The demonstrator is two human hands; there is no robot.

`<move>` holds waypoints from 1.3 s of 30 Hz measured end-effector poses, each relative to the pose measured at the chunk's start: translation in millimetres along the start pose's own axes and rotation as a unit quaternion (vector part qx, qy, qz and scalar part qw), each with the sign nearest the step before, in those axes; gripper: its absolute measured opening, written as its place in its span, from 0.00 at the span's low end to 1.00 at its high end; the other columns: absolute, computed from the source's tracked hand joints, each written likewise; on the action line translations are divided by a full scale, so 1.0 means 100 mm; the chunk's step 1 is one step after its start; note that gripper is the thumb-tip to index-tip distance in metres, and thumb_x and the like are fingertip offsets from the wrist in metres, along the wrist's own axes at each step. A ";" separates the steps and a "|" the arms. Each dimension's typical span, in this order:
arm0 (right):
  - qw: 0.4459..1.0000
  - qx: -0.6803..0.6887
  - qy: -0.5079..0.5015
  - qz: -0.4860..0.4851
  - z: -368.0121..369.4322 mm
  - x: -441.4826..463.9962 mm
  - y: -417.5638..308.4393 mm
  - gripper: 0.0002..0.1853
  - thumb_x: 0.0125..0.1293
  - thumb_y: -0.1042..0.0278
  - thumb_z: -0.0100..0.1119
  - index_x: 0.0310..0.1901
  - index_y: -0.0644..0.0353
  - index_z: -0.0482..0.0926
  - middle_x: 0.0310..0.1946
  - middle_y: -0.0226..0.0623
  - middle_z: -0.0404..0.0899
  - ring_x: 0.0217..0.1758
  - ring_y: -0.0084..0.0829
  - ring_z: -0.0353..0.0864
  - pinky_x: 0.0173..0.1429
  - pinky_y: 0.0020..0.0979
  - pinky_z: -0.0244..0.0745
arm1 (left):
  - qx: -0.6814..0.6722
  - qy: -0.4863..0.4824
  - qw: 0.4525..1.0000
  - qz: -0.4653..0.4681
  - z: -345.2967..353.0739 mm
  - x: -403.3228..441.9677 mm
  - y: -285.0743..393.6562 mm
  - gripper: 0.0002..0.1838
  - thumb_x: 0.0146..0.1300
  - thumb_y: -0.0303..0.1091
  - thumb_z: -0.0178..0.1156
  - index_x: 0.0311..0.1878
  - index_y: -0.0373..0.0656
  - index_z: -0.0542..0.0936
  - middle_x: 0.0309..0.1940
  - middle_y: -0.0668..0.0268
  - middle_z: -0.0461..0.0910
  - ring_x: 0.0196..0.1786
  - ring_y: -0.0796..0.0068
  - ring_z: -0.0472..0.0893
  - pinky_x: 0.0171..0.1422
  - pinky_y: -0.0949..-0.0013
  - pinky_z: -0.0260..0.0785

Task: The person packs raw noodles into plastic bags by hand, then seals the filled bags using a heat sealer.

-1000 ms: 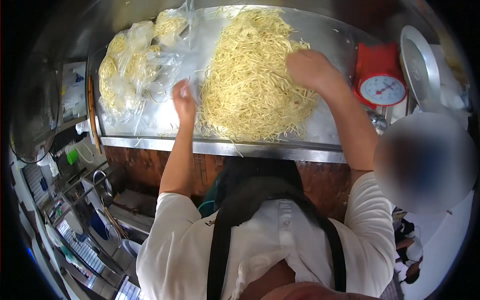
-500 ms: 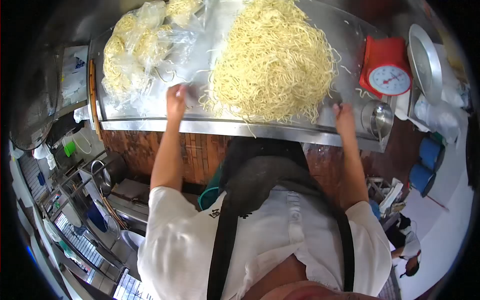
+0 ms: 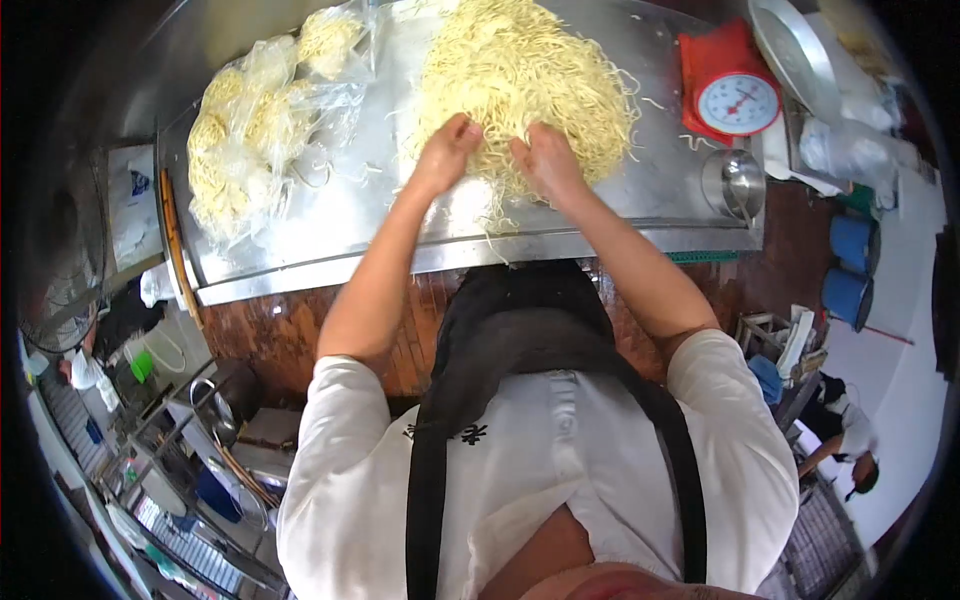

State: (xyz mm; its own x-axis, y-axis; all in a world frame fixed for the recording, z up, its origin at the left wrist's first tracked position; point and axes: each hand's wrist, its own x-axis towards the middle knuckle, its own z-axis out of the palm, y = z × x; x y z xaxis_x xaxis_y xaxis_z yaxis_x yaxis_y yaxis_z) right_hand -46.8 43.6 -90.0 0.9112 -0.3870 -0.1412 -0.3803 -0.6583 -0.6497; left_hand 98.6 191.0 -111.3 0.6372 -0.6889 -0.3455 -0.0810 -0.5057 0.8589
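A large heap of pale yellow noodles point(image 3: 530, 70) lies on the metal table point(image 3: 390, 215). My left hand point(image 3: 448, 155) is at the near left part of the heap, fingers curled in against the noodles. Close beside it, my right hand point(image 3: 550, 160) has its fingers closed into the near side of the heap. Both hands face each other, a small gap of noodles between them. Their fingertips are partly hidden among the strands. Loose strands trail from the heap toward the table's front edge.
Clear plastic bags of noodles point(image 3: 250, 130) sit on the left. On the right stand a red dial scale point(image 3: 735, 90), a metal pan point(image 3: 795, 55) and a metal bowl point(image 3: 738, 185). A wooden stick point(image 3: 178, 245) lies along the left edge. Another person point(image 3: 850, 430) is far off at right.
Both hands have come inward from either side of the heap to its near side. The near edge of the heap is now narrower. My view has shifted slightly.
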 end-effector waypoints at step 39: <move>0.771 0.248 0.586 -0.021 -7.21 -1.52 4.29 0.17 0.69 0.59 0.60 0.52 0.61 0.77 0.45 0.38 0.83 0.46 0.39 0.84 0.49 0.42 0.81 | 0.470 -0.089 0.872 -0.105 2.06 -0.60 -0.43 0.23 0.64 0.41 0.58 0.61 0.45 0.78 0.53 0.43 0.80 0.54 0.42 0.80 0.60 0.47 0.72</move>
State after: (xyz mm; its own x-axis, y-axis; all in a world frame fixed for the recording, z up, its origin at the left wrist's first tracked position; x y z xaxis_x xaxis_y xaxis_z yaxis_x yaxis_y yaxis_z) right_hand -462.5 -646.0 191.1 0.0424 -0.8809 0.4715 0.0173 -0.4712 -0.8819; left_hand -93.9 146.9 -205.1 0.5923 -0.5564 -0.5828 -0.6217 -0.7757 0.1088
